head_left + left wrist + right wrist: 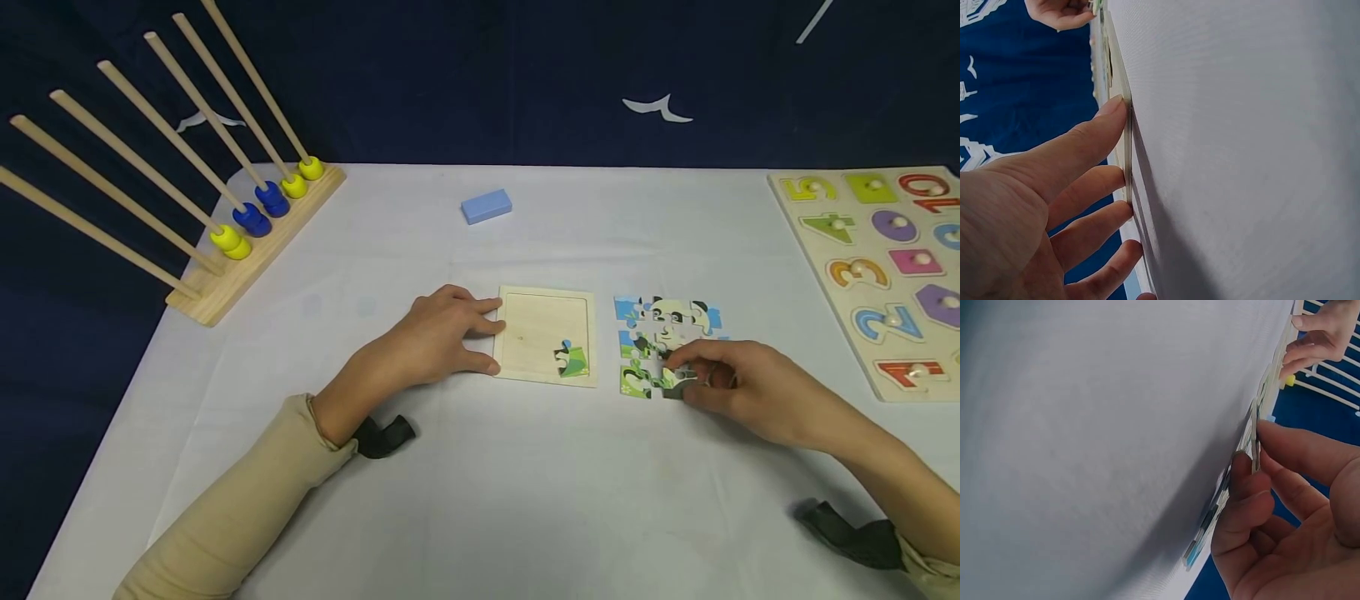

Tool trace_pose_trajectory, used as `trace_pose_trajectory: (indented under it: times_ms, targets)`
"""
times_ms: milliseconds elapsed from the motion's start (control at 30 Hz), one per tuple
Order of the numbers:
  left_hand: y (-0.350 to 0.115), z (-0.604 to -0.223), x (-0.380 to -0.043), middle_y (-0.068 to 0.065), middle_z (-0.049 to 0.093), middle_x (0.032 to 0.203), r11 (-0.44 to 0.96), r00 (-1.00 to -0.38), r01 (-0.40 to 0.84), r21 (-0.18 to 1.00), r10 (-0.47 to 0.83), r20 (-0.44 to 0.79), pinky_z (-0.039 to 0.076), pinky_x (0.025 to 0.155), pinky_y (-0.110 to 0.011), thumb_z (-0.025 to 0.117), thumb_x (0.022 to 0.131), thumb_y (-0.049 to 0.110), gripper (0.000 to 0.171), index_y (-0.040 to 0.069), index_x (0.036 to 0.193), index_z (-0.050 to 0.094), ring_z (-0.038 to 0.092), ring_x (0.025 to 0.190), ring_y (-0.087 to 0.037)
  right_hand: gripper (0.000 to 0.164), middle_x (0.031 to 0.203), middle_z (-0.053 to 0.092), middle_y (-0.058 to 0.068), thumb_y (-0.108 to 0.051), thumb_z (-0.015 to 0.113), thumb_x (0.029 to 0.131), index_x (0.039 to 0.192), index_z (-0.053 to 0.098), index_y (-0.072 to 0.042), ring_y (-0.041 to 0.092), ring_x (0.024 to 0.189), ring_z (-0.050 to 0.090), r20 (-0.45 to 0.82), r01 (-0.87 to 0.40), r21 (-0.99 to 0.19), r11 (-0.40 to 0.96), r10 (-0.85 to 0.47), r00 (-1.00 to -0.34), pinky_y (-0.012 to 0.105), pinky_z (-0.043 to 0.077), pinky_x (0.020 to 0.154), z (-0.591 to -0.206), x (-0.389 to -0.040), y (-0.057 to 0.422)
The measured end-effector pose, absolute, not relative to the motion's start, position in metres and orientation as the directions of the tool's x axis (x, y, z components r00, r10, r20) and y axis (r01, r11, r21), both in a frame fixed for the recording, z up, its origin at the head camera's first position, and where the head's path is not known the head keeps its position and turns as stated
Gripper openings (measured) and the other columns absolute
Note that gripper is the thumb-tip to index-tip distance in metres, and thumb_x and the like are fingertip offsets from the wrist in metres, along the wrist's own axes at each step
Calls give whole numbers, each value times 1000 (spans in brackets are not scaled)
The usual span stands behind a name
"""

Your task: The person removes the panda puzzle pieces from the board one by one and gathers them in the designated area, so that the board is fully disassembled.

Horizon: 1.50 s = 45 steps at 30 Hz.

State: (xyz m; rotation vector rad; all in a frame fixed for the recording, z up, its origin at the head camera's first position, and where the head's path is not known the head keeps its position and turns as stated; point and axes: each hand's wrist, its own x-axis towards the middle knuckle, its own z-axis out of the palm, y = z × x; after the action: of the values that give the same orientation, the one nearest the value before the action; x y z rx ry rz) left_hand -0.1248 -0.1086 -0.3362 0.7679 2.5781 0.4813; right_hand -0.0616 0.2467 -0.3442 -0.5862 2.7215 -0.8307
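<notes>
My left hand (450,333) rests at the left edge of a square wooden puzzle tray (532,333), fingers fairly straight. In the left wrist view its thumb and fingertips (1113,106) touch the tray's rim. One green-and-white puzzle piece (576,362) lies in the tray's lower right corner. To the right of the tray, panda puzzle pieces (670,315) lie grouped on the table. With thumb and fingers, my right hand (738,383) pinches a puzzle piece (675,380) at the bottom of this group. The right wrist view shows that piece (1255,440) tilted up on edge, and the hand covers some of the others.
A wooden peg abacus (258,250) with yellow and blue beads stands at the back left. Behind the tray lies a blue block (487,206). A number-and-shape peg board (862,250) occupies the right side. Dark blue cloth (480,75) hangs behind the white-covered table (525,500).
</notes>
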Motion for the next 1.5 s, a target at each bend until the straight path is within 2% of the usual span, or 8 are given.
trace_pose_trajectory:
  times_ms: [467, 900, 1067, 1200, 1500]
  targets:
    - [-109, -336, -125, 3, 40, 154, 788, -765, 445, 425, 581, -277, 32, 102, -55, 79, 84, 37, 58, 17, 136, 61, 35, 135, -23, 40, 80, 47, -5, -1, 86, 71, 107, 71, -9, 7, 69, 42, -64, -333, -547, 768, -435, -898, 24, 35, 57, -345, -59, 245]
    - [-108, -336, -124, 3, 40, 153, 787, -768, 439, 433, 579, -273, 32, 101, -56, 80, 83, 36, 58, 17, 135, 62, 36, 135, -23, 34, 86, 55, -3, 1, 82, 75, 107, 72, -6, 7, 72, 46, 68, -381, -532, 756, -411, -909, 20, 36, 59, -342, -66, 244]
    - [-108, -336, -125, 3, 40, 154, 789, -767, 441, 428, 579, -277, 32, 102, -55, 80, 84, 36, 58, 17, 135, 61, 35, 135, -23, 37, 94, 58, 3, -6, 81, 80, 115, 69, -3, 11, 74, 47, 10, -321, -528, 786, -372, -928, 23, 37, 60, -340, -73, 242]
    - [-108, -337, -125, 3, 40, 154, 789, -766, 440, 429, 579, -279, 32, 102, -55, 79, 84, 36, 58, 17, 135, 61, 35, 135, -23, 42, 89, 53, 4, -12, 80, 82, 120, 66, -1, 17, 76, 45, -53, -277, -506, 817, -350, -935, 27, 35, 62, -341, -78, 239]
    - [-109, -336, -125, 3, 40, 154, 784, -766, 444, 434, 583, -272, 31, 103, -56, 79, 84, 36, 57, 16, 135, 61, 36, 135, -24, 41, 84, 46, 3, -12, 81, 81, 118, 66, -1, 18, 74, 41, -131, -268, -474, 839, -368, -920, 30, 32, 61, -341, -84, 236]
